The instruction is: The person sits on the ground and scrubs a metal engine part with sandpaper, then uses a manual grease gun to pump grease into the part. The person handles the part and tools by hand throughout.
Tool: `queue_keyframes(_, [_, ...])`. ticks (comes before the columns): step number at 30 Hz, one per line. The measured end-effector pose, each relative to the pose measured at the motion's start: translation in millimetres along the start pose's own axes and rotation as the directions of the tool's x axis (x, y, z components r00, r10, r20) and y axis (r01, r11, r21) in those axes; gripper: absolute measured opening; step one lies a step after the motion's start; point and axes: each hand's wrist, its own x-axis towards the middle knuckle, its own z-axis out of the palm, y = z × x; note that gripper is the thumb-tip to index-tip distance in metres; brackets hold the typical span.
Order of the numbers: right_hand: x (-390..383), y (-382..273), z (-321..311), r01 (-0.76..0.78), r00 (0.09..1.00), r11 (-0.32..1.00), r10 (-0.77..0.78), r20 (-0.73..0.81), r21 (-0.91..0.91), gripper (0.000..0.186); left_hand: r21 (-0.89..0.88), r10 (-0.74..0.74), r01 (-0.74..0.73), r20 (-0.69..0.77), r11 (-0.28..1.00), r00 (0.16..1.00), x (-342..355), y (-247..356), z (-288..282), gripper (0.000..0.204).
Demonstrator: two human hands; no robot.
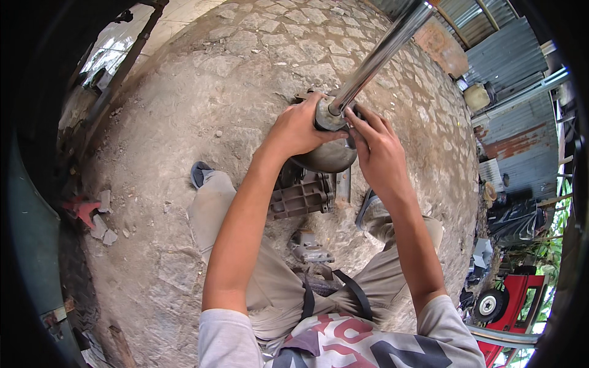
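Observation:
A long, shiny chrome rod [385,58] rises at a slant toward the upper right from a dull metal collar [330,118]. Below the collar is a dark, rounded metal housing [328,156], partly covered by my hands. My left hand [300,127] is closed around the collar's left side, its thumb along the housing. From the right, my right hand [377,141] grips the collar where the rod enters, its fingertips touching the rod's base. A ribbed metal casting [300,199] sits under the housing, between my feet.
Another grey metal part [311,248] lies on the ground between my legs. Stone paving [276,30] stretches ahead. A red metal piece [81,208] and broken stones lie at left. Corrugated sheets [512,61], a black plastic-covered heap [515,224] and a red vehicle [518,306] line the right.

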Motion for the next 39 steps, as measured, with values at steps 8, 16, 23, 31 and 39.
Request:
queue_keyframes(8, [-1.5, 2.1, 4.1, -0.027, 1.0, 0.996, 0.028, -0.002, 0.082, 0.039, -0.008, -0.047, 0.046, -0.041, 0.999, 0.998, 1.3, 2.7, 3.8, 0.067])
queue_keyframes(16, [-5.0, 6.0, 7.7, -0.01, 0.999, 0.999, 0.011, -0.049, 0.036, 0.04, 0.006, -0.106, 0.105, 0.013, 0.994, 0.994, -0.2, 7.7, 3.9, 0.07])
queue_keyframes(23, [-12.3, 3.0, 9.8, 0.03, 0.997, 0.996, -0.024, -0.071, 0.086, 0.039, -0.112, 0.001, 0.008, 0.079, 0.994, 0.997, -7.6, 4.0, -2.3, 0.089])
queue_keyframes(31, [-11.8, -6.0, 1.8, 0.003, 1.0, 0.998, -0.002, -0.027, 0.058, 0.037, -0.118, -0.084, 0.106, 0.176, 0.987, 0.981, -9.9, 13.2, -10.2, 0.09])
queue_keyframes(39, [-15.2, -6.1, -3.9, -0.011, 1.0, 0.999, 0.012, -0.012, 0.038, 0.037, -0.123, -0.112, 0.141, 0.215, 0.982, 0.97, -14.7, 16.6, -12.1, 0.086])
